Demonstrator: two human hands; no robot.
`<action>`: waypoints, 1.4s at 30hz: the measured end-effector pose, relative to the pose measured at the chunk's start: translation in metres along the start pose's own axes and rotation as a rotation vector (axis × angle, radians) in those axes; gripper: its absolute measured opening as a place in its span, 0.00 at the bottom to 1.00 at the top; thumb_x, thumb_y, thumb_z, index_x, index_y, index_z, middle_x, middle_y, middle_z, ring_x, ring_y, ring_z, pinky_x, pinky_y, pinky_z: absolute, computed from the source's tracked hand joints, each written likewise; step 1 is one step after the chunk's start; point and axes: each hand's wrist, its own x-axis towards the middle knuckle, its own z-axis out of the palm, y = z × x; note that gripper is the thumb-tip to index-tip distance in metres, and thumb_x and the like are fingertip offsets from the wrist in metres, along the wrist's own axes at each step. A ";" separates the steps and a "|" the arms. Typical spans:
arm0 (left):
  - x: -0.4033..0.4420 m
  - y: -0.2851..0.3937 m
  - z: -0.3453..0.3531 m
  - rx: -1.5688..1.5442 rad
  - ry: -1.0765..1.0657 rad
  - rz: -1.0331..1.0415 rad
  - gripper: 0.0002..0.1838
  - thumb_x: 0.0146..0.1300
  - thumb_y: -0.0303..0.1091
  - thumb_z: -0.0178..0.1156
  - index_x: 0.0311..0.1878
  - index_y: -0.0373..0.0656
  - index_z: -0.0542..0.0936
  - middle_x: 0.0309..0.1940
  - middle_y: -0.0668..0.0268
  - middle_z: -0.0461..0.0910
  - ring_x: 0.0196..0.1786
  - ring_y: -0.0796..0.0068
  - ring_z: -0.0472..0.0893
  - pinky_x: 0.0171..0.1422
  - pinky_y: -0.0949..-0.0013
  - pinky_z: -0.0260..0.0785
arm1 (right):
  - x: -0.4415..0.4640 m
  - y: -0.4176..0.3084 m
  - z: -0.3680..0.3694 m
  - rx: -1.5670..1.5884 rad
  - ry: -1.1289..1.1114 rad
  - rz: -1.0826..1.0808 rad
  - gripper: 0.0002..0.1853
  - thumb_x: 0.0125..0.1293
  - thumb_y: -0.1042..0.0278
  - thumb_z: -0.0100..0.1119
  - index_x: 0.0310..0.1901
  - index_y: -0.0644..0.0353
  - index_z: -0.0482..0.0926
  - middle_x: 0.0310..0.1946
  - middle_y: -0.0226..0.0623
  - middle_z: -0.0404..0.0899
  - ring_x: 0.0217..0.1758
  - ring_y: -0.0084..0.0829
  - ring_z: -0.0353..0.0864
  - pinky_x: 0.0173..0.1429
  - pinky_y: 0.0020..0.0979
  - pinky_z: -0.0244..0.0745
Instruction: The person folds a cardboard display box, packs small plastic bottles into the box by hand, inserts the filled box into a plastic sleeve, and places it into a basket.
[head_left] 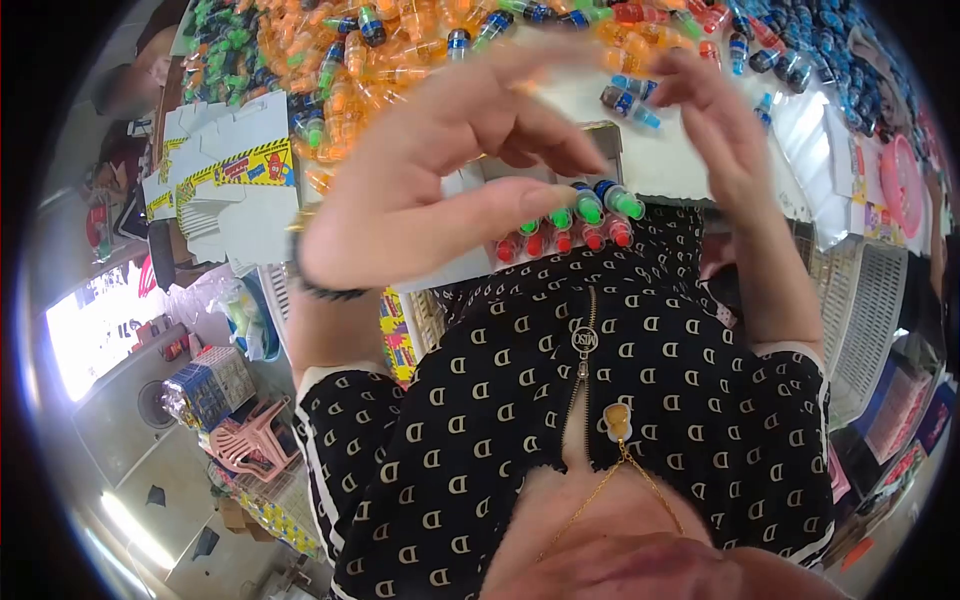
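In the head view my left hand [430, 185] is raised over a white carton [465, 262], fingers curled and apart. Its thumb passes just above a row of small bottles with green caps [590, 208]; whether it touches them I cannot tell. Below that row lie several bottles with red caps [563, 241], nearest my body. My right hand [722, 125] is up at the right, blurred, its fingers bent and spread. Close to its fingertips lie a few dark-labelled bottles with light blue caps [630, 104] on the white tabletop; I see none gripped.
Heaps of orange bottles [415, 45], green-capped bottles [225, 50] and blue bottles [800, 40] cover the far table. Flat printed cartons [235, 185] are stacked at the left. A pink basin [902, 185] stands far right, near a white plastic basket [862, 320].
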 end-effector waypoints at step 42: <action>0.128 -0.170 -0.091 1.518 -0.310 -0.146 0.12 0.56 0.29 0.59 0.44 0.42 0.79 0.44 0.57 0.76 0.52 0.58 0.76 0.55 0.55 0.71 | 0.008 0.090 -0.024 -1.109 0.068 0.057 0.18 0.53 0.72 0.67 0.49 0.56 0.80 0.42 0.38 0.77 0.48 0.43 0.75 0.55 0.40 0.71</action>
